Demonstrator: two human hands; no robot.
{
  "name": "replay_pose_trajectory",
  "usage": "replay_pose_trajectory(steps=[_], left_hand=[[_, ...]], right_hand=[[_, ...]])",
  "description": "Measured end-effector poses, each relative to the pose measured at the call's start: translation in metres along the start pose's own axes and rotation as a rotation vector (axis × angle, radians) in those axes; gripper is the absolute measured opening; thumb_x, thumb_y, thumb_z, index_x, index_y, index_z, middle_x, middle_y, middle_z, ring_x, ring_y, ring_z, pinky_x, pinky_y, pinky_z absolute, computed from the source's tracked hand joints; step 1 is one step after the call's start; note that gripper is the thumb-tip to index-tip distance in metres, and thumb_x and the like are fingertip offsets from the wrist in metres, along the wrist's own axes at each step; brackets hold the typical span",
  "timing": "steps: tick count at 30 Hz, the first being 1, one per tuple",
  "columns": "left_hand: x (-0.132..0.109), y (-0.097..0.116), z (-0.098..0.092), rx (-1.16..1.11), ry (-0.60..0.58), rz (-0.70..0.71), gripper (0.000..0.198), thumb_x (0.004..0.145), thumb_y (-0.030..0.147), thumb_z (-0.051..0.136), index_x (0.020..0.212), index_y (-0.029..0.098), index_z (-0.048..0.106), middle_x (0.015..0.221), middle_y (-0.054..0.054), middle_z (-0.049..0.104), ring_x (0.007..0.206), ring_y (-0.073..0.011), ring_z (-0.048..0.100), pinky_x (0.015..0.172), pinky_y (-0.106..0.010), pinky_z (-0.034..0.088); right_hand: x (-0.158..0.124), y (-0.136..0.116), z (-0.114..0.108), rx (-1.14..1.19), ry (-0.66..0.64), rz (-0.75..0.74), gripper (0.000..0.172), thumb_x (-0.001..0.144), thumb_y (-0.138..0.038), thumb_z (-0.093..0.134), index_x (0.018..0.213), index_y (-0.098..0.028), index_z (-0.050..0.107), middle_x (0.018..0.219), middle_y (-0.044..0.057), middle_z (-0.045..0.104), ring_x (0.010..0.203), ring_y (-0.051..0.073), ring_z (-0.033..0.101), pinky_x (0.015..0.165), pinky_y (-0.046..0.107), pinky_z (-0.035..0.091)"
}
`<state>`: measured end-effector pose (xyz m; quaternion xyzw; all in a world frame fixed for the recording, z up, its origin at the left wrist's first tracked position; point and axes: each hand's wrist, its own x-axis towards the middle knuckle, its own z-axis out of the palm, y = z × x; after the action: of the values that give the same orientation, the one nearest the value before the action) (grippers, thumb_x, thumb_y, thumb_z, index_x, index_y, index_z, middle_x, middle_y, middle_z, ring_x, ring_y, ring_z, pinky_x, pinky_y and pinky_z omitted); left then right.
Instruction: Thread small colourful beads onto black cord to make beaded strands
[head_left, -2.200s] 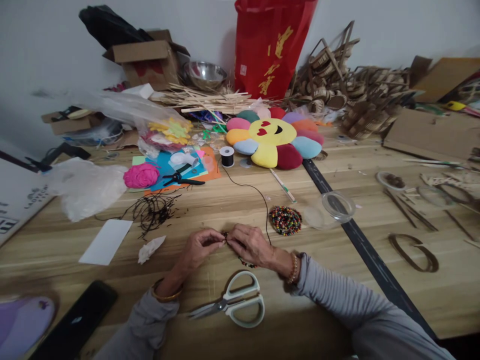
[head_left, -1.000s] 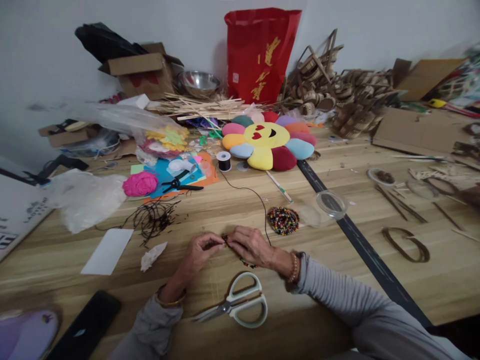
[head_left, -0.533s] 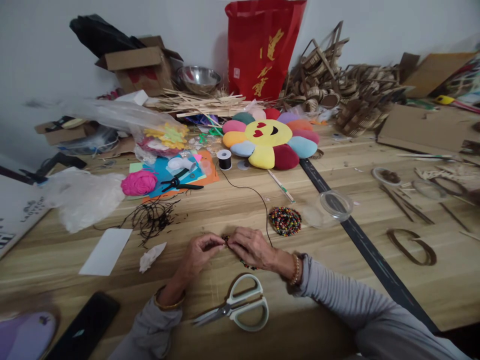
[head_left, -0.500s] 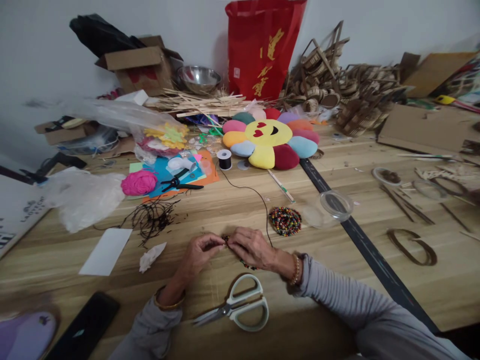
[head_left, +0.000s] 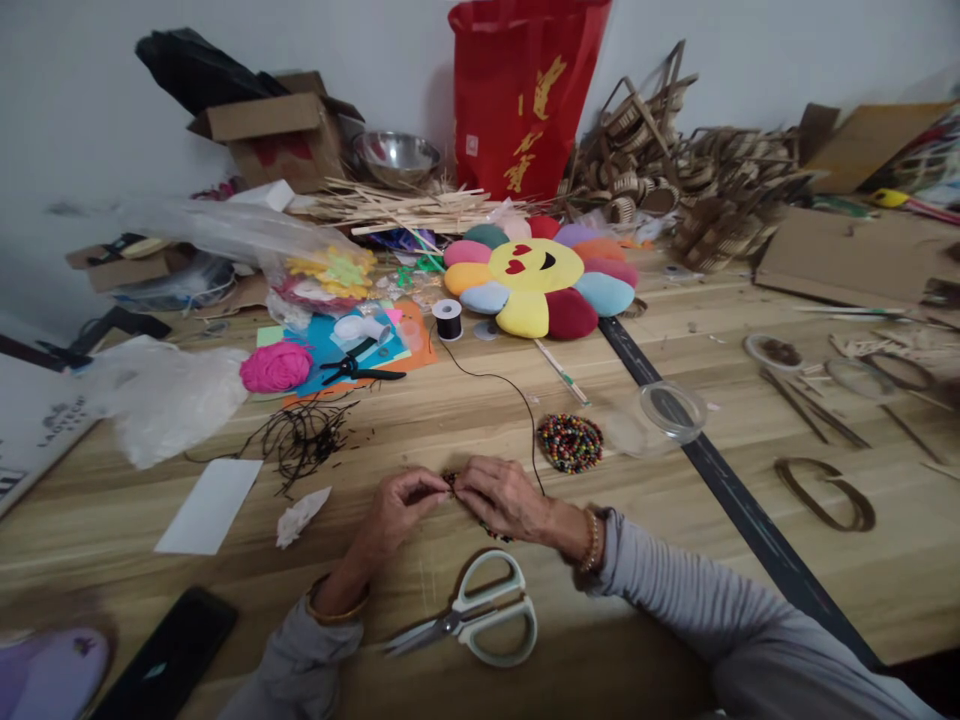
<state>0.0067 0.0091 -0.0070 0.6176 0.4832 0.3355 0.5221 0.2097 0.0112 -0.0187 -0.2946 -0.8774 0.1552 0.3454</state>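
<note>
My left hand and my right hand meet over the table, fingertips pinched on a small strand of dark, multicoloured beads. Part of that beaded strand shows below my right palm; the rest is hidden by the fingers. A black cord runs from a white-ended spool down to behind my right hand. Just beyond that hand lies a coiled heap of colourful beads. White-handled scissors rest on the table below my hands, blades pointing left.
Left of my hands lie a crumpled white paper, a white card and tangled black cord pieces. A black phone is at lower left. A flower cushion sits at the back; a clear round lid stands right.
Almost nothing differs. Both hands keep their pinch on the beaded strand, with only a very slight shift of the fingers and of the camera view.
</note>
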Motion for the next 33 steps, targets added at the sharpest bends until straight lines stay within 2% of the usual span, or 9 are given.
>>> replay_pose_trajectory(steps=[13,21,33], left_hand=[[0.0013,0.0012,-0.0002,0.013,-0.019,0.02,0.008,0.069,0.023,0.069,0.07,0.015,0.07,0.071,-0.004,0.07,0.069,-0.0168,0.063,0.066,-0.026,0.05],[0.0016,0.0014,-0.0007,-0.005,-0.012,0.008,0.009,0.067,0.024,0.072,0.068,0.015,0.069,0.07,-0.004,0.07,0.069,-0.0167,0.063,0.065,-0.025,0.05],[0.0016,0.0027,-0.0012,-0.032,-0.01,-0.013,0.014,0.065,0.028,0.074,0.067,0.015,0.069,0.069,-0.004,0.069,0.068,-0.0167,0.063,0.065,-0.026,0.05]], right_hand=[[0.0008,-0.0003,0.0,0.004,0.005,-0.008,0.014,0.096,-0.021,0.043,0.09,-0.017,0.056,0.081,0.006,0.061,0.072,0.016,0.057,0.065,0.025,0.047],[-0.0024,0.0028,0.0047,0.042,0.037,0.009,0.01,0.095,-0.021,0.046,0.098,-0.017,0.055,0.087,0.007,0.064,0.08,0.016,0.06,0.071,0.026,0.049],[-0.0016,0.0027,0.0038,0.03,0.013,-0.007,0.012,0.095,-0.021,0.045,0.091,-0.017,0.056,0.084,0.007,0.063,0.076,0.016,0.059,0.07,0.026,0.049]])
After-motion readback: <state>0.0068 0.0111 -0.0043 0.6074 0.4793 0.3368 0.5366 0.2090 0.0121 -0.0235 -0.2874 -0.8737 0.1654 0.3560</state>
